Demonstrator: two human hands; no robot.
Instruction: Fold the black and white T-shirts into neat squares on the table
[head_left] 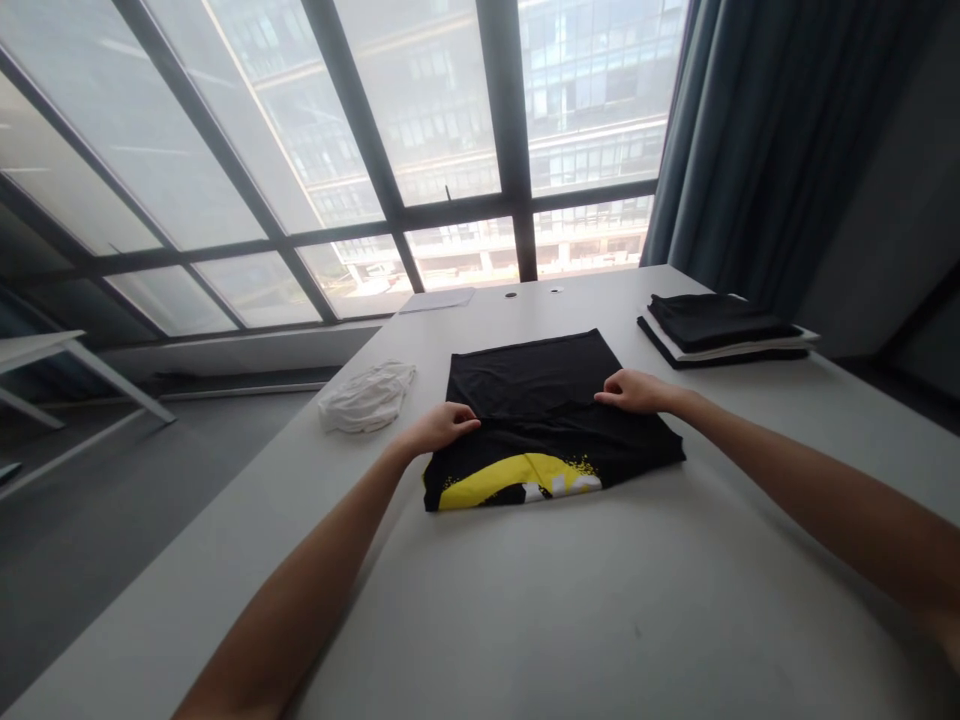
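A black T-shirt [536,375] with a yellow and white print lies partly folded on the white table [540,600]. Its near part is doubled over, with the print facing up along the front edge. My left hand [442,427] pinches the cloth at the left end of the fold. Over at the right end, my right hand [634,391] grips the same fold between thumb and fingers. Both hands rest low, close to the tabletop.
A crumpled white cloth [367,397] lies to the left. On the right sits a stack of folded black and white garments [724,325]. Flat pale sheets [437,300] lie at the far edge, before the windows. A blue curtain [739,150] hangs at the right.
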